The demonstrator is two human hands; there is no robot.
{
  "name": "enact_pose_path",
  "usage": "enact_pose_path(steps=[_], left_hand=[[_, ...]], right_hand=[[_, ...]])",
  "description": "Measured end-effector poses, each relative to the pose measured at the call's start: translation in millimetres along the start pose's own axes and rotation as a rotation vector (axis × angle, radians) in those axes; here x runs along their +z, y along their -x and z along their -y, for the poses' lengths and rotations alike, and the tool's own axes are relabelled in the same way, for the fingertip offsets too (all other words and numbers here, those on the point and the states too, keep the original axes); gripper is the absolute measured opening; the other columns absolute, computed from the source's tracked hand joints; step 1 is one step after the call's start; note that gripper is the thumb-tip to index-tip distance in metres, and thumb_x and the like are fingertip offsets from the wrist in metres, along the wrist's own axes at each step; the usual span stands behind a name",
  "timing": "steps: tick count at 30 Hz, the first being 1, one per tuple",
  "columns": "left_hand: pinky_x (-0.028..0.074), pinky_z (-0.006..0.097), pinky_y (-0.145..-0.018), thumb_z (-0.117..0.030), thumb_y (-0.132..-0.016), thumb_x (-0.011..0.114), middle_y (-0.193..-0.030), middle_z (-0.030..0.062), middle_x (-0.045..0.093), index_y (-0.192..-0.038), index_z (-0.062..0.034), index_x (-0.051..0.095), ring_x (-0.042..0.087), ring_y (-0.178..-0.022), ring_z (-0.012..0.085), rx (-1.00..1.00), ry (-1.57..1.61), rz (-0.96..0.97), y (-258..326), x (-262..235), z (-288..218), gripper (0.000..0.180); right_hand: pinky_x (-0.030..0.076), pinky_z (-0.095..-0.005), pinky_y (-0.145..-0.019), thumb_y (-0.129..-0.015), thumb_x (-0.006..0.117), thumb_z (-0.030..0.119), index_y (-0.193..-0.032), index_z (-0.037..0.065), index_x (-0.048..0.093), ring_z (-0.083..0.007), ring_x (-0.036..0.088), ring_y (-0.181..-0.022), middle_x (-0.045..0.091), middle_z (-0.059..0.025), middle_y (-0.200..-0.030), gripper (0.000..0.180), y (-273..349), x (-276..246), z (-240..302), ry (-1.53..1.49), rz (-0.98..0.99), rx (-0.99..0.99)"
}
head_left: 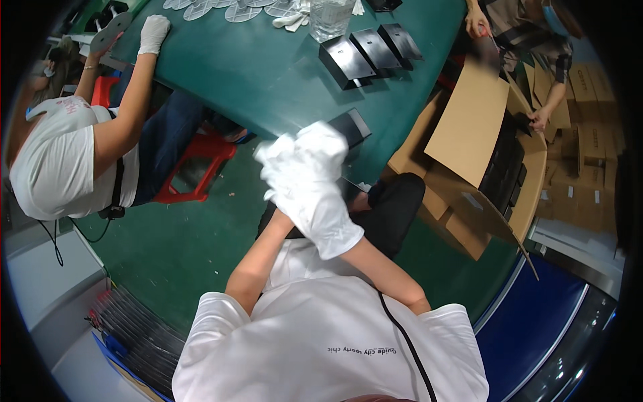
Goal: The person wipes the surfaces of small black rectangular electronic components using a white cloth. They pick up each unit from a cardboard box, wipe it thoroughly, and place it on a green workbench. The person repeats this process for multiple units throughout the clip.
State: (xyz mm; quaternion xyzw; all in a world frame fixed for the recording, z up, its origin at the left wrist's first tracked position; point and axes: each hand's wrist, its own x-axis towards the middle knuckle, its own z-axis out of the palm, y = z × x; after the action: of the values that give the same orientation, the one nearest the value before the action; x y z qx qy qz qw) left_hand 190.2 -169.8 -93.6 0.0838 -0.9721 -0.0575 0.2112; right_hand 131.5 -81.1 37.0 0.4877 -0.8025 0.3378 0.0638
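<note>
My two hands, both in white cloth gloves, are pressed together and crossed in front of the near table corner. My right hand (305,191) lies over the other and hides much of it. Behind it, my left hand (323,142) shows only in part. Motion smears the fingers of both, so their grip is unclear, and I make out no object between them. Just beyond the gloves, a black box-shaped part (355,125) rests near the edge of the green table (268,87). Farther back stand three similar black parts (377,50) in a slanted row.
A clear plastic container (330,20), white gloves (292,21) and several clear discs (242,12) lie at the table's far side. At left, a seated co-worker holds a grey disc (110,31) near a red stool (194,164). An open carton (467,127) with black parts stands right, beside another person.
</note>
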Motion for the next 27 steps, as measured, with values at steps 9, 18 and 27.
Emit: enact_pose_path(steps=[9,18,27], left_hand=[[0.046,0.032,-0.098,-0.045,-0.105,0.044,-0.121,0.0063,0.062,-0.127,-0.0022,0.058,0.058,-0.114,0.0163,-0.791,1.476,0.308,-51,-53,-1,0.050],[0.022,0.032,-0.119,-0.047,-0.106,0.035,-0.154,0.0123,0.036,-0.150,-0.0025,0.035,0.034,-0.142,0.0243,-0.790,3.183,0.173,-51,-22,6,0.063],[0.048,0.036,-0.101,-0.031,-0.104,0.050,-0.132,0.0096,0.059,-0.139,-0.0052,0.048,0.057,-0.119,0.0223,-1.363,2.928,-0.027,-52,-43,9,0.043]], right_hand=[[0.053,-0.0347,-0.085,-0.102,0.045,0.018,-0.123,0.001,0.061,-0.0241,0.068,-0.097,0.069,-0.0120,-0.111,0.031,14,-93,-46,-0.316,-0.111,0.597],[0.041,-0.0424,-0.109,-0.086,0.061,0.017,-0.118,0.008,0.067,-0.0299,0.055,-0.126,0.062,-0.0101,-0.132,0.034,-33,-5,-71,0.487,-0.065,0.035],[0.037,-0.0453,-0.113,-0.090,0.066,0.016,-0.129,0.002,0.062,-0.0270,0.054,-0.130,0.061,-0.0137,-0.134,0.042,17,6,-6,-0.232,-0.084,0.144]])
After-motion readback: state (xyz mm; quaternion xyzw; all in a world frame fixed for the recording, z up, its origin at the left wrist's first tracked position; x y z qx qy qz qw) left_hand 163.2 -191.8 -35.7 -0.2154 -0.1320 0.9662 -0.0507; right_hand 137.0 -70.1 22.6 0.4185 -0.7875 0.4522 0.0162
